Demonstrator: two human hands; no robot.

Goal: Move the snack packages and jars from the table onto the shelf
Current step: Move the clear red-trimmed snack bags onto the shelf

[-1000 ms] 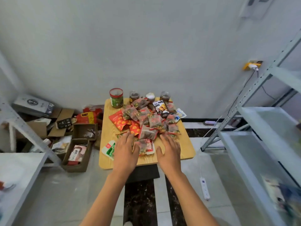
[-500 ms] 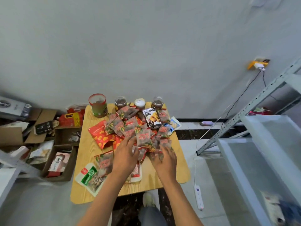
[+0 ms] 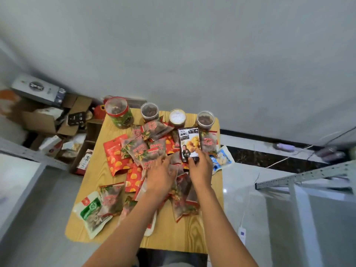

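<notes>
Head view: right hand (image 3: pixel 200 168) pinches the black chestnut packet (image 3: pixel 189 144) near the table's (image 3: pixel 173 239) far edge; left hand (image 3: pixel 159 175) lies flat, fingers relaxed.

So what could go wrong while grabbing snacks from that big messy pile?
The right hand pinches only the black packet's bottom edge; that thin grip might slip. The jars stand close behind, so reaching further could tip one. The green packet overhangs the table edge and may fall.

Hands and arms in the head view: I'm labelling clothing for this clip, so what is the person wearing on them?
Nothing shows on either. The left hand and right hand are bare, with no gloves, rings or watch visible, and both forearms are uncovered down to the bottom edge of the picture, with no sleeve in view.
</notes>
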